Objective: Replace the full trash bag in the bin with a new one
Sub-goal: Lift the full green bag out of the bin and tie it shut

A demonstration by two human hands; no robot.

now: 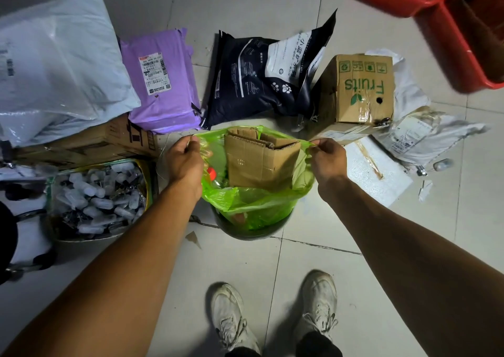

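A translucent green trash bag [245, 206] sits in a dark round bin [256, 232] on the tiled floor. Folded brown cardboard [261, 160] and a bottle with a red cap [211, 172] stick out of the bag. My left hand [184, 163] pinches the bag's left upper edge. My right hand [328, 161] pinches the right upper edge. The bag's mouth is stretched between both hands, lifted above the bin rim. No new bag is in view.
Behind the bin lie a purple parcel [161, 83], a dark pet-food bag [261, 75] and a "Fruits" carton [360, 92]. A box of small plastic vials [101, 198] stands left. White foam [376, 171] lies right. Red plastic stools [463, 23] stand far right. My white shoes [272, 318] are below.
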